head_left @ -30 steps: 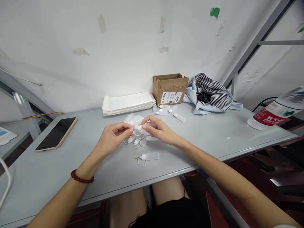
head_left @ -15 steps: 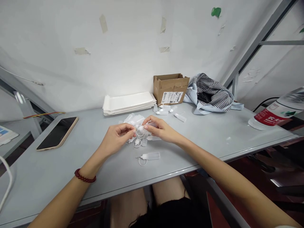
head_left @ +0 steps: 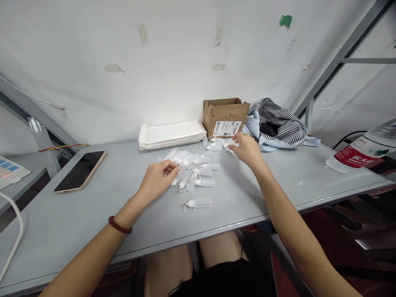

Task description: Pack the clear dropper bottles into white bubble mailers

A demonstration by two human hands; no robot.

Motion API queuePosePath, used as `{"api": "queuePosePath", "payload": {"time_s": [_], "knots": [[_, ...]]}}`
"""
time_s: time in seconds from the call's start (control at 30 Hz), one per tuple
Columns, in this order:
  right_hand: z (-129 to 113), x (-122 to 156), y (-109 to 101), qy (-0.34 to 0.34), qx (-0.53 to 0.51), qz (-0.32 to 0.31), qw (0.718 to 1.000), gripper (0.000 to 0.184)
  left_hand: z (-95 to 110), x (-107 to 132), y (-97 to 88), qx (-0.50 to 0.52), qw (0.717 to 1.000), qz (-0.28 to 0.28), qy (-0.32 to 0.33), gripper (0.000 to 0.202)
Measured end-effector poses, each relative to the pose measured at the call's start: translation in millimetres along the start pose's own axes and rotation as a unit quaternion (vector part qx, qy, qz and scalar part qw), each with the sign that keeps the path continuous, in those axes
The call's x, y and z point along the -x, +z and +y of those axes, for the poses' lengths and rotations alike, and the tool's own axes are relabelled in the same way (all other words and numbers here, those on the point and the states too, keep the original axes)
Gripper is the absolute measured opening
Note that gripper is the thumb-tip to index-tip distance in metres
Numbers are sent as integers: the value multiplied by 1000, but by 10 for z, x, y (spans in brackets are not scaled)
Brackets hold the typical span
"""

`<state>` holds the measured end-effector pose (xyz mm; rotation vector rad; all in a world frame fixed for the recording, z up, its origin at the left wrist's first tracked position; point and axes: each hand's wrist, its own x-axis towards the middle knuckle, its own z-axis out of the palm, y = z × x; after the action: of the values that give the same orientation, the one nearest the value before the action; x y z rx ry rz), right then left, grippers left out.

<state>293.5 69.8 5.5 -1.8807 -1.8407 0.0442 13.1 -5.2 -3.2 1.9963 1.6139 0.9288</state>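
My left hand (head_left: 159,178) has its thumb and fingers pinched together at the left edge of a pile of small clear needle-tip bottles (head_left: 185,159). Whatever is in that pinch is too small to make out. My right hand (head_left: 246,149) is bent over a needle-tip bottle (head_left: 225,146) near the cardboard box, thumb and fingers closed around it; only its white cap end shows. One bottle (head_left: 199,203) with a thin tip and looped cap strap lies alone nearer the table's front edge. A few more bottles (head_left: 216,144) lie before the box.
An open cardboard box (head_left: 227,113) and a stack of white trays (head_left: 171,134) stand against the wall. A striped cloth (head_left: 278,123) lies right of the box. A phone (head_left: 80,171) rests at left, a large water bottle (head_left: 361,150) at right.
My right hand has left the pile and moved right and back to a bottle by the box. My left hand stays by the pile. More bottles show there, and the view has shifted slightly.
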Motion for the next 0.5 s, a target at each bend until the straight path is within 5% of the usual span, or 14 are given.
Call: {"api": "queuePosePath", "payload": {"time_s": [0.13,0.27,0.5], "knots": [[148,-40,29,47,100,-56,992,35,19,-5,-54,-8,1000,3,-1,28],[197,-73,82,22,86,-135,987,26,15,-20,-127,-9,1000,29,-7,31],[132,-47,66,-24,44,-150,987,20,12,-17,-118,-11,999,31,2,32]]}}
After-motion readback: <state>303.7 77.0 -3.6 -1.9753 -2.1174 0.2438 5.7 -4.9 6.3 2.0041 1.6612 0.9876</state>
